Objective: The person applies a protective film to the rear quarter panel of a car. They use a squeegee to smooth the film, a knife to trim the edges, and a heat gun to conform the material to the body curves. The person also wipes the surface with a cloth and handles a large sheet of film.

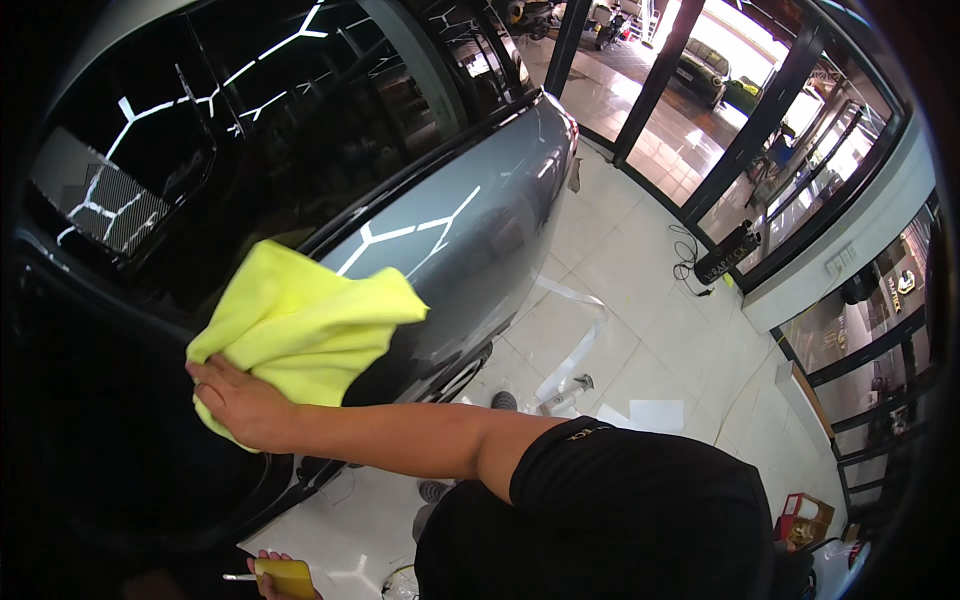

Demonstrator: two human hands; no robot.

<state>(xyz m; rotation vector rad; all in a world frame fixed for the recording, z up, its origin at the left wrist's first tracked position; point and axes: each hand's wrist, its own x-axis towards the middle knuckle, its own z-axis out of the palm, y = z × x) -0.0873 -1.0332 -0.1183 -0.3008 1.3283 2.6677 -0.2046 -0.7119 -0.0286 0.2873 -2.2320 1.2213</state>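
My right hand (230,400) reaches leftward with fingers gripping a bright yellow cloth (310,320), spread against the side of a car just below its dark window (330,90). The car's glossy grey panel (470,230) extends beyond the cloth, reflecting white lights. At the bottom left, my left hand (280,590) holds a yellow card-like squeegee (282,578) along with a slim pale tool (240,577), whose type I cannot make out.
A pale tiled floor (620,260) holds clear strips (565,360), a spray bottle (560,400), white sheets (655,413) and a black cylinder (725,255) with cables. Cardboard boxes (805,520) sit lower right. Glass doors (740,130) show vehicles outside.
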